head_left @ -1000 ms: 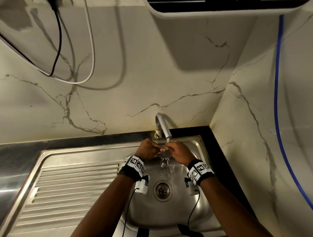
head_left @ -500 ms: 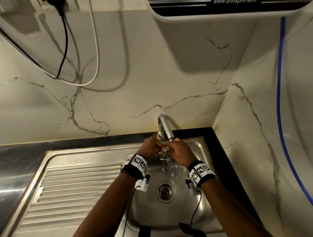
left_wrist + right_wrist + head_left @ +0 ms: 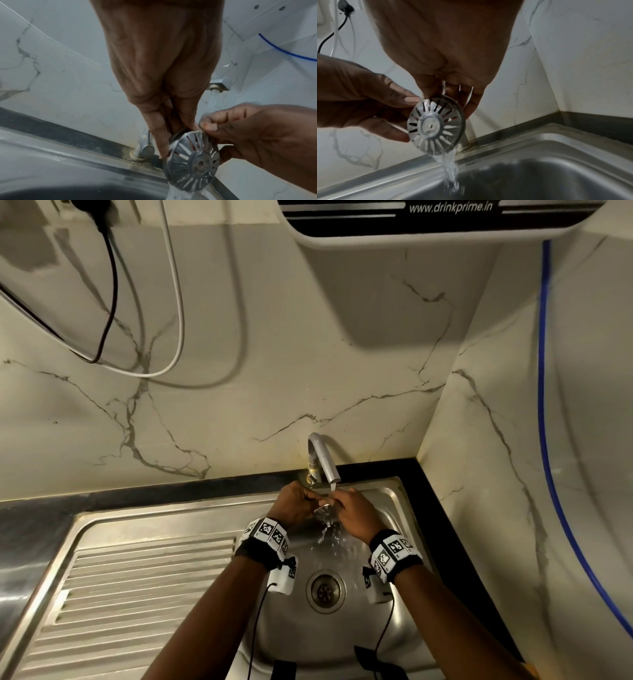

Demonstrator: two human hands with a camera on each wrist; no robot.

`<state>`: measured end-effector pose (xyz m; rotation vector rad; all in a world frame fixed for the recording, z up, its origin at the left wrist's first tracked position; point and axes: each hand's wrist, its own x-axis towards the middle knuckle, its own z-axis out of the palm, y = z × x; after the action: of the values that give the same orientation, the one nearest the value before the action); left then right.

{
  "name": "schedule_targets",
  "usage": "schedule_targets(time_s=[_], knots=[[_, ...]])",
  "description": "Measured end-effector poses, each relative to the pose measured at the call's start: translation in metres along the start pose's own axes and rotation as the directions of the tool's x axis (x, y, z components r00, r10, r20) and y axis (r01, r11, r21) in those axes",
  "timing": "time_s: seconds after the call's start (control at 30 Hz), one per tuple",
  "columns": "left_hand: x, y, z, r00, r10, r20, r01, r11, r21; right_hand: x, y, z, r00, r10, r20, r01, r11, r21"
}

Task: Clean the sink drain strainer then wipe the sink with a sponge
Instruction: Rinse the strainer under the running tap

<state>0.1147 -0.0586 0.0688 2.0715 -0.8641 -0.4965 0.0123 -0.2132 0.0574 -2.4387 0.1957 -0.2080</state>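
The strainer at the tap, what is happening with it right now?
A person holds the round slotted drain strainer under the running faucet. The left hand and the right hand both pinch its rim. Water runs off it into the steel sink. The drain opening is uncovered.

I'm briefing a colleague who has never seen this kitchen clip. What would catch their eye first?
First, the slotted metal strainer gripped by the left hand and the right hand under the running faucet, water streaming off it into the steel sink. Below the hands, the drain lies open. Next, the blue tube running down the right wall.
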Motion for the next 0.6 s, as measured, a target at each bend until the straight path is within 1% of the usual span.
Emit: schedule_targets(time_s=[0.17,0.27,0.37,0.43,0.5,0.6], knots=[[-0.01,-0.016,-0.006,0.999,-0.038,0.009,0.039,0.995,-0.09,0.002,0.021,-0.007,0.998,0.048,0.036,-0.047,0.999,-0.024],[-0.009,-0.019,0.0,0.999,-0.045,-0.005,0.045,0.996,-0.083,-0.002,0.008,0.001,0.997,0.024,0.078,-0.02,0.999,-0.048],[-0.006,-0.015,0.001,0.999,-0.045,0.012,0.046,0.996,-0.081,-0.003,-0.001,0.005,0.997,0.0,0.073,0.001,1.0,-0.012],[-0.007,-0.015,-0.002,0.999,-0.046,0.015,0.047,0.994,-0.1,-0.001,0.003,0.0,0.998,-0.013,0.059,0.012,1.0,0.017],[-0.008,-0.021,-0.005,0.998,-0.062,0.022,0.064,0.987,-0.147,0.002,0.01,-0.007,0.998,-0.022,0.061,0.021,1.0,0.009],[-0.009,-0.025,-0.002,0.996,-0.086,0.026,0.089,0.972,-0.215,0.006,0.018,-0.009,0.998,0.011,0.065,-0.009,0.999,-0.032]])
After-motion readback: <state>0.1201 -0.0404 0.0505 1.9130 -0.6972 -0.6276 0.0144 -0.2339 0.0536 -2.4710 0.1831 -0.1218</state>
